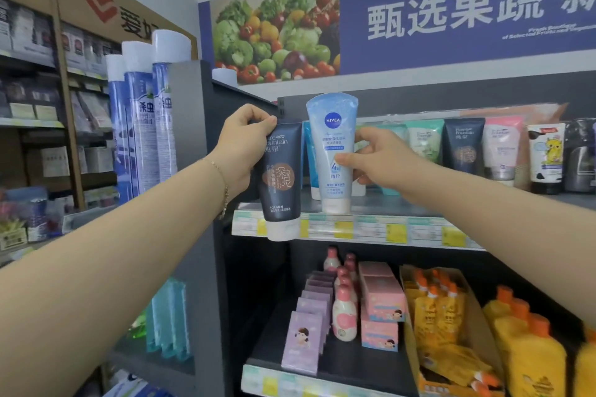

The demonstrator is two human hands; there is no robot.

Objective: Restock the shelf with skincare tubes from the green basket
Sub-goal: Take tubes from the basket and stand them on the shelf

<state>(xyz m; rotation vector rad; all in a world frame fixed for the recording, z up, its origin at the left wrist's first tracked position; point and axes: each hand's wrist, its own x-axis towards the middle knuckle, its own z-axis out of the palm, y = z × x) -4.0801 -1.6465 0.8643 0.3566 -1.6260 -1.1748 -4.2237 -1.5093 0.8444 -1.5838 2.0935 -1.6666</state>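
My left hand (242, 142) grips a dark navy tube with a white cap (281, 177), held cap down in front of the left end of the top shelf (354, 229). My right hand (375, 158) holds a light blue Nivea tube (332, 151) upright, its cap resting on the shelf near the front edge. Behind it stands another blue tube (310, 158). Further right a row of tubes stands on the same shelf: mint green (425, 142), navy (462, 145), pink (501, 148) and a white one with a yellow figure (545, 158). The green basket is out of sight.
A dark shelf side panel (206, 126) rises just left of my left hand. Tall blue spray cans (142, 126) stand beyond it. The lower shelf holds purple packs (306, 332), pink bottles (344, 313), pink boxes (382, 303) and yellow pouches and bottles (529, 351).
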